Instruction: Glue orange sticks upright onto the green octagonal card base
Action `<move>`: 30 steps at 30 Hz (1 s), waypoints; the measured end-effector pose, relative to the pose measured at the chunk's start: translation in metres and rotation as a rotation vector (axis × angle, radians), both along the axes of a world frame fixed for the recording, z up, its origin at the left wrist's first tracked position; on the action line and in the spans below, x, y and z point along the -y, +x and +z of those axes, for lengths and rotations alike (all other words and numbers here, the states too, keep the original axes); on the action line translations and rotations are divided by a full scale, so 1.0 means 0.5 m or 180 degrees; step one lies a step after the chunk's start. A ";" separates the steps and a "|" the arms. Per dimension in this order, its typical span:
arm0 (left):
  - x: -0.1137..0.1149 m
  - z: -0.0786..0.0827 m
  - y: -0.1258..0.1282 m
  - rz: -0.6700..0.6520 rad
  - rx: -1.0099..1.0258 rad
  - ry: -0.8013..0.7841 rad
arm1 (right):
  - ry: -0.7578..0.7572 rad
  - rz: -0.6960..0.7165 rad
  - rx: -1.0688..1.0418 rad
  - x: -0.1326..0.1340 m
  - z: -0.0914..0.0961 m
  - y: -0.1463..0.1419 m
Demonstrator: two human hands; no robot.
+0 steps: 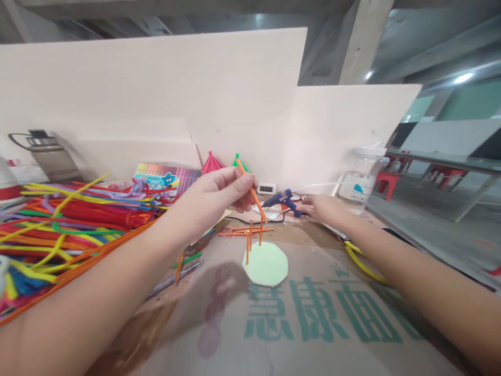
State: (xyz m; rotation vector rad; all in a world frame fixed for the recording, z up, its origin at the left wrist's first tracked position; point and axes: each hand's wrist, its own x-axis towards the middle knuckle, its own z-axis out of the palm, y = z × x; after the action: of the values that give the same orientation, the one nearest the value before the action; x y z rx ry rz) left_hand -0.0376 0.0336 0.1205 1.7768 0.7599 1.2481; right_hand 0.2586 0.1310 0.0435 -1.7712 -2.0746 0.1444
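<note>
My left hand pinches a short orange stick, held slanted above a pale green paper disc. Three orange sticks stand upright at the disc's far edge. More orange sticks lie flat just behind them. My right hand reaches forward and closes on the handle of a blue glue gun resting on the cardboard near the back wall, its nozzle pointing left toward the stick's lower tip.
A cardboard sheet with green print covers the table. A big heap of coloured pipe cleaners fills the left side. A marker box, a small digital clock, a clear bottle and yellow wires lie about.
</note>
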 end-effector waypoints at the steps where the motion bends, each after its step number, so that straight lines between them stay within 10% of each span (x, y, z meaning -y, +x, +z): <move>1: 0.006 0.001 0.002 0.0016 -0.0171 0.0058 | 0.0067 0.0016 -0.0054 0.020 0.015 0.004; 8: 0.048 -0.011 0.041 -0.0052 -0.1205 0.0138 | 0.0118 0.1105 -0.2212 0.181 0.083 -0.060; 16: 0.050 -0.043 0.061 0.0132 -0.1591 0.0675 | 0.0104 0.1985 -0.3235 0.255 0.048 -0.143; 20: 0.062 -0.059 0.060 0.0041 -0.1698 0.0971 | 0.0152 0.2159 -0.3132 0.262 0.030 -0.144; 25: 0.037 -0.075 -0.004 0.0924 -0.1149 0.1219 | 0.0713 0.1837 -0.2930 0.269 0.007 -0.127; 30: -0.040 -0.159 -0.091 0.0196 -0.2139 0.1025 | 0.0516 0.1619 -0.2637 0.264 -0.038 -0.112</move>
State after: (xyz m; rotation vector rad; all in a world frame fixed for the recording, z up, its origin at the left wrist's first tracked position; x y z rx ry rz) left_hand -0.0829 0.0535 0.0410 2.5038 1.0257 0.8288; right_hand 0.2028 -0.0009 0.0247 -0.8213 -1.7642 0.6975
